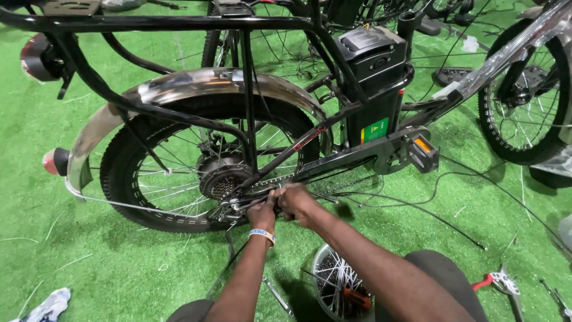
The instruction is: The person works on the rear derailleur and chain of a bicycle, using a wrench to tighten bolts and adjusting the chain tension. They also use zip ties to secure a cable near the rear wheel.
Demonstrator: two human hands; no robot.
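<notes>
A black electric bicycle stands on green turf, its rear wheel [149, 179] under a chrome mudguard [196, 83]. Both my hands meet at the rear axle by the hub and sprocket cluster [223, 179]. My left hand [262, 213], with a white wristband, pinches something small at the derailleur area. Fingers closed, my right hand [296, 203] presses against the left one on the same spot near the chain stay. What exactly each hand grips is hidden by the fingers. A black battery pack [372, 77] sits on the frame, and a pedal [422, 152] sticks out to the right.
A round tin [342, 289] holding spokes and a red-handled tool stands by my knees. A wrench [275, 295] lies on the turf. Red-handled pliers [497, 283] lie at the lower right. Loose black cables [429, 211] trail across the grass. Another bicycle's wheel [527, 101] stands at the right.
</notes>
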